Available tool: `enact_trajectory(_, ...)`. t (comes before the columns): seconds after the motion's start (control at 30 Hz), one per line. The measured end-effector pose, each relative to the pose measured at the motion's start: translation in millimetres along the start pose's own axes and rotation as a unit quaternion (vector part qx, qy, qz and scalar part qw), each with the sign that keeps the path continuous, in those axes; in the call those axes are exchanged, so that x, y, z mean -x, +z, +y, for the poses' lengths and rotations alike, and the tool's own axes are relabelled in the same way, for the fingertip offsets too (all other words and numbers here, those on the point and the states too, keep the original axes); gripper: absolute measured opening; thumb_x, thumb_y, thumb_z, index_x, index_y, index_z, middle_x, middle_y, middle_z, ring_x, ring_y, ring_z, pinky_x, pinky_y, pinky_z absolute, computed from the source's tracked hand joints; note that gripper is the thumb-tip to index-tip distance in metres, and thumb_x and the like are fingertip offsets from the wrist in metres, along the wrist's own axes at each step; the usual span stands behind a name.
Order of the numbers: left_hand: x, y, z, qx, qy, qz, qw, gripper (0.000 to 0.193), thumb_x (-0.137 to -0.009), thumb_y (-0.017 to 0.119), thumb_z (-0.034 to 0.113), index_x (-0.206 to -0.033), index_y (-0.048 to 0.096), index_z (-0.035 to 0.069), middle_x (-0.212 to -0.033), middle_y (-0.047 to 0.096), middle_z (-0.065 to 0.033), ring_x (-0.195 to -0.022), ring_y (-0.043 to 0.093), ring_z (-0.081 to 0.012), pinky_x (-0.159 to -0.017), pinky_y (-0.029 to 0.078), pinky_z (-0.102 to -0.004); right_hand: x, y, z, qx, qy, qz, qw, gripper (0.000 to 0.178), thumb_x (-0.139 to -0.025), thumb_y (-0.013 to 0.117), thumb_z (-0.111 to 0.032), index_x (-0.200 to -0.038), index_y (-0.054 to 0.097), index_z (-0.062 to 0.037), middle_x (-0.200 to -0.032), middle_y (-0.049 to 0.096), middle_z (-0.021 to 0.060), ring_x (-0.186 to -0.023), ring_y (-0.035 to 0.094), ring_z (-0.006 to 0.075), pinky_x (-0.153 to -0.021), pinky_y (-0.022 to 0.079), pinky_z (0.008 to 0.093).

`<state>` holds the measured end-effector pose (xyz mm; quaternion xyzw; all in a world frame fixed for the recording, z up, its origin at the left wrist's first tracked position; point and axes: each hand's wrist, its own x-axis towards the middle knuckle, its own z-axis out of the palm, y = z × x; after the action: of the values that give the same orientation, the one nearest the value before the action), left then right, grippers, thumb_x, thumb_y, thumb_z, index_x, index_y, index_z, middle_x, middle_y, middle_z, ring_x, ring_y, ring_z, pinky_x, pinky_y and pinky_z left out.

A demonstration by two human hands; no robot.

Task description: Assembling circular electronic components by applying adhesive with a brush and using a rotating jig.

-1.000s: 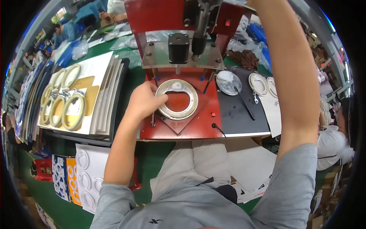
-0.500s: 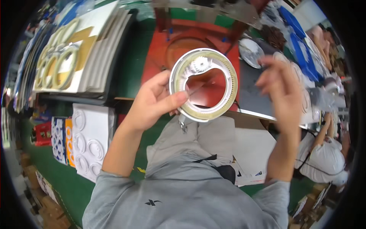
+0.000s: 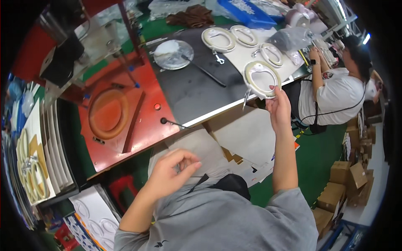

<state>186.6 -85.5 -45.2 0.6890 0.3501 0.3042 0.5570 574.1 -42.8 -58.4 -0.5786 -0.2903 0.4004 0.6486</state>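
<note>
My right hand (image 3: 279, 106) pinches the lower edge of a white and cream ring-shaped housing (image 3: 256, 67), with a metal clasp (image 3: 246, 99) hanging from it. The housing is tilted above the table's front edge, beside the white sheet (image 3: 238, 62). Similar rings lie there: one ring (image 3: 207, 41) with a metal clip (image 3: 219, 58), a second ring (image 3: 238, 38) behind it and a third ring (image 3: 279, 58) close to the held one. Over my lap, my left hand (image 3: 171, 172) is empty, its fingers loosely curled and the thumb apart.
At left stands a red machine base (image 3: 155, 136) with a round orange-brown ring fixture (image 3: 94, 115). A dish of white material (image 3: 172, 54) and a black rod (image 3: 211, 77) rest on the dark mat (image 3: 180, 98). A co-worker (image 3: 339, 98) sits at right. A blue tray (image 3: 234, 16) lies behind.
The view has turned right. The ring housing has passed from my left hand to my right, over to the rings on the white sheet. My left hand has dropped over my lap.
</note>
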Motion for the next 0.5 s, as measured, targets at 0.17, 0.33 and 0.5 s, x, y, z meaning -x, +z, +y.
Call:
enact_trajectory(0.17,26,3,-33,0.003,-0.087,0.025,0.996,0.009,-0.093,0.075,0.007,-0.097,0.072,0.000,-0.085,0.067,-0.0037,-0.071,0.059,-0.0085,-0.068,0.049,-0.0241,-64,-43,8,0.048,0.087,0.091,0.991,0.038,-0.107,0.058,-0.036,-0.112,0.059,0.0015,-0.078,0.067,0.0067,-0.057,0.057,0.0094,-0.051,0.044,0.0223)
enact_trajectory(0.33,70,-15,-81,0.036,-0.171,0.110,0.978,0.009,-0.095,0.074,0.008,-0.100,0.071,0.001,-0.085,0.068,-0.0014,-0.077,0.061,-0.0069,-0.071,0.050,-0.0240,-71,-9,5,0.448,-0.042,0.101,0.887,0.078,-0.100,0.067,-0.044,-0.140,0.043,0.0183,-0.075,0.071,0.0132,-0.053,0.063,0.0143,-0.046,0.048,0.0278)
enact_trajectory(0.5,126,-39,-108,0.036,-0.269,0.219,0.937,0.014,-0.100,0.069,0.015,-0.100,0.068,0.001,-0.083,0.067,-0.0005,-0.075,0.059,-0.0060,-0.069,0.049,-0.0247,-39,10,18,0.448,-0.157,0.069,0.877,0.039,-0.108,0.056,-0.028,-0.134,0.056,0.0011,-0.094,0.070,0.0079,-0.077,0.064,0.0117,-0.064,0.051,0.0279)
